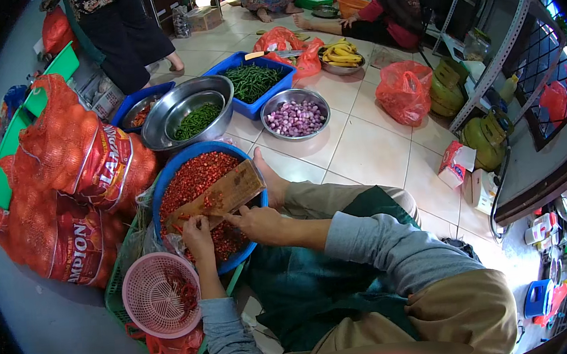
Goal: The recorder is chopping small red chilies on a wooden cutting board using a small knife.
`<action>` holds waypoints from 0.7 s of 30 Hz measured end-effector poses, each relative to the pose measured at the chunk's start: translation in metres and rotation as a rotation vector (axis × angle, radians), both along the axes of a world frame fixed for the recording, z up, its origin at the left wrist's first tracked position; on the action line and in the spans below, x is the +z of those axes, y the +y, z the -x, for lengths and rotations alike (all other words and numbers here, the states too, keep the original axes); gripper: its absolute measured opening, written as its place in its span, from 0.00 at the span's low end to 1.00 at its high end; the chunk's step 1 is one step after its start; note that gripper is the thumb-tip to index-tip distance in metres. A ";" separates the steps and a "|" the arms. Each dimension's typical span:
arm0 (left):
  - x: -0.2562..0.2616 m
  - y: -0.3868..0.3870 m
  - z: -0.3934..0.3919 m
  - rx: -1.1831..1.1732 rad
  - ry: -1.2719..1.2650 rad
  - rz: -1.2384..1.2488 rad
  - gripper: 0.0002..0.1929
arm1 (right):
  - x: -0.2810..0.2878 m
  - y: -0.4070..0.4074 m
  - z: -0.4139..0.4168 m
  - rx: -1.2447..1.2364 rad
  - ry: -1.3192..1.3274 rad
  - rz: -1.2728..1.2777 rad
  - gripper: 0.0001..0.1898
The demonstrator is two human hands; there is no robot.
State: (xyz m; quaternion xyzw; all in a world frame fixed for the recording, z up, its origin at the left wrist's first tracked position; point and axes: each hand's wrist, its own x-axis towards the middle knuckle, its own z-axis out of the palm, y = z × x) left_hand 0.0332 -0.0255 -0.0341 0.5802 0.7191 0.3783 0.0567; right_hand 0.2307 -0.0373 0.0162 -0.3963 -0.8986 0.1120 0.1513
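Observation:
A wooden chopping board [231, 187] lies slanted across a blue basin [155, 201] full of chopped red chillies [190, 177]. My left hand [199, 237] is at the board's lower edge, its fingertips pinching red chillies [179, 228]. Just to the right, my right hand [262, 224] grips what looks like a small knife [214, 214]; its handle is hidden in my fist and the thin blade points at my left fingertips. Below my left forearm, a pink plastic colander [138, 280] contains whole red chillies [185, 294].
Mesh sacks of onions [85, 169] are stacked on the left. Beyond the basin stand steel bowls [225, 93], a blue tub of green chillies [253, 81] and a bowl of shallots [296, 119]. Green gas cylinders [483, 142] line the right. A person [395, 10] sits farther back; others are nearby.

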 end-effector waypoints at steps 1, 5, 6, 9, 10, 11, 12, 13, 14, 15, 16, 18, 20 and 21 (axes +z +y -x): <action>0.000 0.001 -0.001 -0.019 0.016 -0.005 0.05 | 0.002 0.000 -0.002 0.002 -0.030 -0.004 0.29; -0.001 0.004 -0.001 -0.062 0.047 0.049 0.09 | 0.006 0.000 -0.007 -0.031 0.070 0.102 0.30; -0.004 0.004 0.000 -0.061 0.045 0.051 0.09 | 0.005 0.000 -0.005 -0.013 0.079 0.149 0.31; -0.007 0.005 0.001 -0.061 0.079 0.001 0.09 | -0.003 0.001 -0.004 0.018 0.115 0.208 0.32; -0.003 0.005 -0.003 -0.051 0.049 0.006 0.07 | -0.007 0.003 -0.005 0.029 0.145 0.215 0.31; 0.000 0.005 -0.006 -0.041 0.019 0.011 0.06 | -0.011 0.005 -0.005 0.026 0.143 0.220 0.31; -0.003 0.005 -0.005 -0.036 0.017 0.016 0.06 | -0.012 0.006 -0.003 0.024 0.141 0.218 0.31; -0.005 0.005 -0.003 -0.036 0.002 0.004 0.06 | -0.013 0.007 0.000 0.021 0.140 0.217 0.30; -0.007 0.005 -0.001 -0.037 -0.012 -0.008 0.05 | -0.014 0.008 0.004 0.024 0.138 0.222 0.30; -0.008 0.005 0.000 -0.038 -0.013 -0.002 0.05 | -0.011 0.008 0.009 0.006 0.128 0.218 0.31; -0.008 0.006 0.002 -0.049 -0.010 -0.027 0.06 | -0.009 0.008 0.014 -0.013 0.119 0.213 0.31; -0.007 0.005 0.001 -0.066 -0.003 -0.051 0.06 | -0.014 0.013 0.026 -0.012 0.117 0.174 0.32; -0.003 0.006 -0.003 -0.054 0.028 -0.051 0.06 | -0.019 0.017 0.030 -0.015 0.119 0.129 0.32; -0.001 0.005 -0.004 -0.055 0.031 -0.049 0.06 | -0.019 0.017 0.032 -0.017 0.104 0.114 0.32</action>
